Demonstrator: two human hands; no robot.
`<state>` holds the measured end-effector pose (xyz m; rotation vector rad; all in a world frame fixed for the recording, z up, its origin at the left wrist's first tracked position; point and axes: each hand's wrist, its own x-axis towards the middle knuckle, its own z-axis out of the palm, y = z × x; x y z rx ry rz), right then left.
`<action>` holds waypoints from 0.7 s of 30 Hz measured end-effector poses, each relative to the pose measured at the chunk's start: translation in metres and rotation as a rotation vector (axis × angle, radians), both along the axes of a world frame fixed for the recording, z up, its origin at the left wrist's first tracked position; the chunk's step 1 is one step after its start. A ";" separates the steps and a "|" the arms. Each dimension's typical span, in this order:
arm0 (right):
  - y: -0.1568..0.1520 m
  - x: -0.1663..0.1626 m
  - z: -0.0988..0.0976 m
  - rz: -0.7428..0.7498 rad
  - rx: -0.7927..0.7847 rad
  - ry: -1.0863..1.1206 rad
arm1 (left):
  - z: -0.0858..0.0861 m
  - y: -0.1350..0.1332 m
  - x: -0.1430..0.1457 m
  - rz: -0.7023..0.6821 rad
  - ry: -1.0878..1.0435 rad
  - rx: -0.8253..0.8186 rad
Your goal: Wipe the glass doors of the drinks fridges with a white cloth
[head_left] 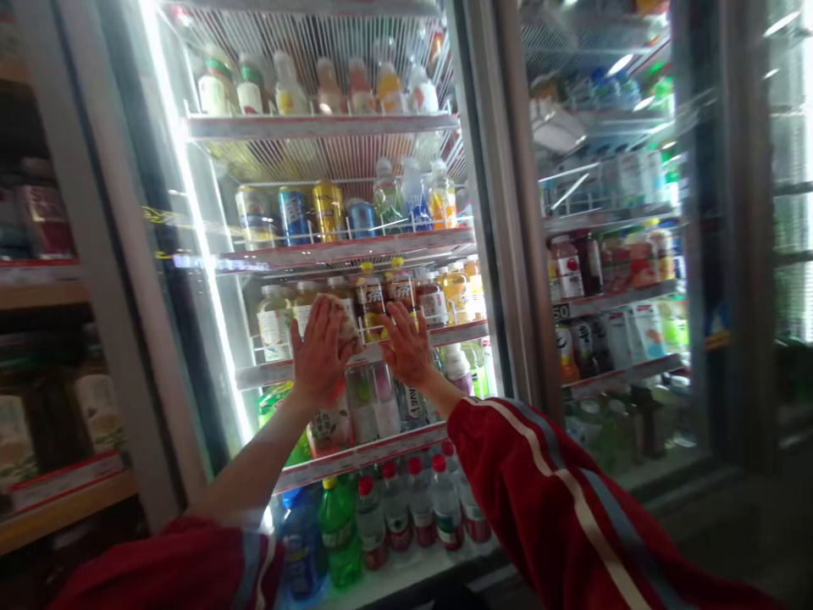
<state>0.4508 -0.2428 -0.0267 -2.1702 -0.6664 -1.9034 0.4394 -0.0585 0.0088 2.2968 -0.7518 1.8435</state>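
My left hand [319, 352] lies flat over a crumpled, light-coloured cloth [343, 320], pressing it to the glass door [190, 347] of a lit drinks cooler. Part of the cloth shows past the fingers on the right. My right hand [406, 349] is beside it, fingers spread, palm toward the same glass, holding nothing. Behind the hands, bottles of dark tea with yellow caps [370, 296] stand on the middle shelf. Both arms reach forward in red sleeves with pale and grey stripes.
Cans [329, 212] and bottles fill the shelves above. At the bottom stand a green bottle [339, 529] and several red-capped bottles [397, 508]. A metal door frame [508, 203] separates a second cooler on the right. Dark shelves with goods [41, 212] are at the left.
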 end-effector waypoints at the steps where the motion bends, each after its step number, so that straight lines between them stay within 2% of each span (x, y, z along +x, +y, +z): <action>1: 0.001 -0.002 0.002 -0.002 -0.006 0.007 | 0.000 -0.007 0.001 -0.031 -0.006 0.032; 3: 0.007 -0.008 0.010 0.000 -0.023 0.010 | 0.001 -0.017 0.006 -0.092 -0.024 0.077; 6: 0.020 -0.016 0.022 0.017 -0.175 0.026 | 0.002 -0.017 0.014 -0.179 -0.049 0.069; 9: 0.034 -0.022 0.031 -0.024 -0.242 0.064 | 0.001 -0.002 0.020 -0.219 -0.025 -0.055; 14: 0.048 -0.019 0.036 -0.101 -0.245 0.076 | -0.006 0.029 0.023 -0.187 0.026 -0.043; 18: 0.029 -0.012 0.044 -0.097 -0.223 0.024 | -0.011 0.035 0.022 -0.118 0.001 -0.013; 21: -0.013 -0.005 0.050 -0.133 -0.038 -0.030 | -0.013 0.036 0.021 -0.053 -0.029 0.075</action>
